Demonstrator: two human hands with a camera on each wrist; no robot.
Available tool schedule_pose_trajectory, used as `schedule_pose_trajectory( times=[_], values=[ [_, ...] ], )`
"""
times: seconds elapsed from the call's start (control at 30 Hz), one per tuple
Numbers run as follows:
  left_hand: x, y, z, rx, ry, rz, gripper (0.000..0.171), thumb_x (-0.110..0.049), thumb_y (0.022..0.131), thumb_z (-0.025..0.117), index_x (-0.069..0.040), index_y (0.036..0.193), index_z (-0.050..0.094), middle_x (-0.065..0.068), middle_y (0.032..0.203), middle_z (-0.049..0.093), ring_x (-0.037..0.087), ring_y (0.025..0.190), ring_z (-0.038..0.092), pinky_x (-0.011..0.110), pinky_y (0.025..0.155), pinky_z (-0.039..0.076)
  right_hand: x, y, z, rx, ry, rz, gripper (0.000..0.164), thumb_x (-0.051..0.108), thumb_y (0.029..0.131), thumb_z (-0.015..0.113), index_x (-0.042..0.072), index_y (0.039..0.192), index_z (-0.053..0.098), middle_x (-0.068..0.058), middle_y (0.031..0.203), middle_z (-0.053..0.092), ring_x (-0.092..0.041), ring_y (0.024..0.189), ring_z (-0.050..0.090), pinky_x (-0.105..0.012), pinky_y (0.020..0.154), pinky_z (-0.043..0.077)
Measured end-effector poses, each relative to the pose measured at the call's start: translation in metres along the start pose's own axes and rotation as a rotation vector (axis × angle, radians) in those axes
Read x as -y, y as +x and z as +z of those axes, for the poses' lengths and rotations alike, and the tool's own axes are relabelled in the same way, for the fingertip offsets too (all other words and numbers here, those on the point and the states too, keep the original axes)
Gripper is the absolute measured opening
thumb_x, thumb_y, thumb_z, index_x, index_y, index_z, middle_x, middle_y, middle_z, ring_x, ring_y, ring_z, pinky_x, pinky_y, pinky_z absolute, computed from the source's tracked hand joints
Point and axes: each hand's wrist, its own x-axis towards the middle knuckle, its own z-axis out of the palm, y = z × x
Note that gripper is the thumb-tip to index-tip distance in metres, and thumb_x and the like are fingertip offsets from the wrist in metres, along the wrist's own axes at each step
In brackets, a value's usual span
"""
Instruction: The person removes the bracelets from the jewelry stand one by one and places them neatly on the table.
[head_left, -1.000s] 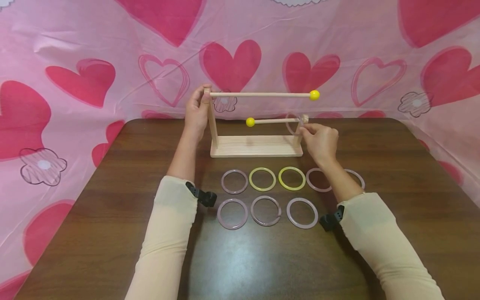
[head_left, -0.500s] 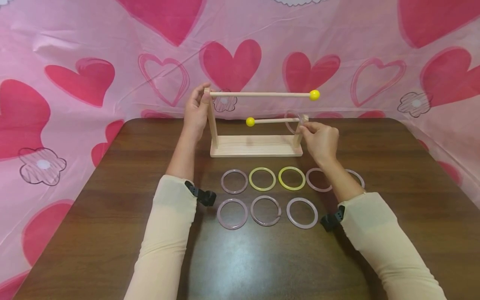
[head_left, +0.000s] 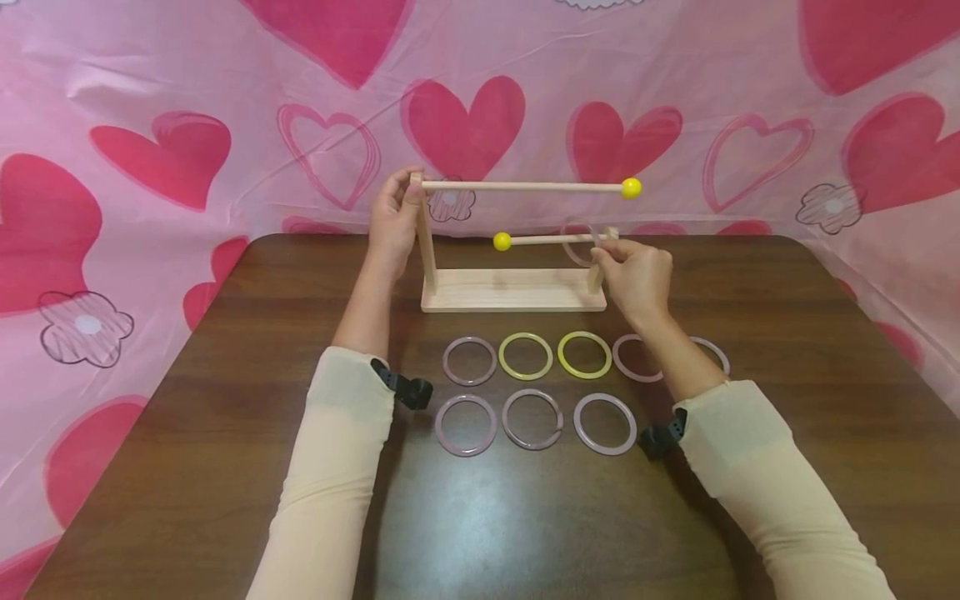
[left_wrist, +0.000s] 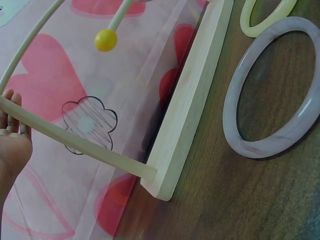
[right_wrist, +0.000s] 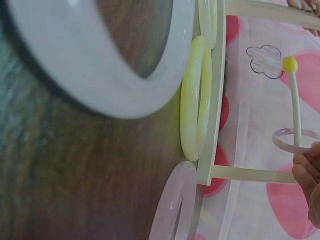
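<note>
My left hand (head_left: 392,218) grips the top of the left post of a wooden bangle stand (head_left: 513,300); in the left wrist view, curled fingers (left_wrist: 15,127) show behind the post. At the stand's right post, my right hand (head_left: 640,279) pinches a pale, translucent bangle (right_wrist: 285,146) between thumb and fingers. That bangle encircles the lower rod (head_left: 543,240), near the rod's post end. A yellow ball (head_left: 502,242) caps the rod's free left end. The upper rod (head_left: 525,187) runs rightward from the left post to another yellow ball (head_left: 631,188) and carries no bangle.
Bangles lie in two rows before the stand. The back row holds yellow bangles (head_left: 562,354) among pale purple ones, the rightmost partly hidden by my right forearm. Three purplish bangles (head_left: 440,425) form the front row. A pink heart-patterned cloth (head_left: 465,50) hangs behind the brown table (head_left: 187,467).
My right hand and its bangle have shifted slightly left along the lower rod. My left hand has stayed on the post, and the bangles on the table have not moved.
</note>
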Motion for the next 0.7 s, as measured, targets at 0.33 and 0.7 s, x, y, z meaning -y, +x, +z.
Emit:
schedule_pose_trajectory(
  times=[0.33,0.7],
  values=[
    [-0.001,0.000,0.001,0.000,-0.017,0.005,0.033,-0.014,0.090,0.050,0.005,0.116,0.051,-0.007,0.091,0.059,0.018,0.095,0.053,0.024,0.085,0.041,0.008,0.000,0.001,0.035,-0.008,0.027,0.012,0.013,0.081,0.072,0.003,0.088,0.074,-0.009,0.082,0.069,-0.024,0.072,0.066,-0.022,0.054,0.042],
    [-0.002,-0.001,0.001,0.003,-0.020,0.003,0.031,-0.014,0.091,0.050,0.005,0.116,0.051,-0.007,0.090,0.059,0.016,0.092,0.053,0.023,0.085,0.041,0.017,0.001,0.004,0.093,0.025,0.042,0.013,0.014,0.081,0.072,0.004,0.088,0.074,-0.010,0.082,0.069,-0.024,0.078,0.066,-0.033,0.062,0.048]
  ],
)
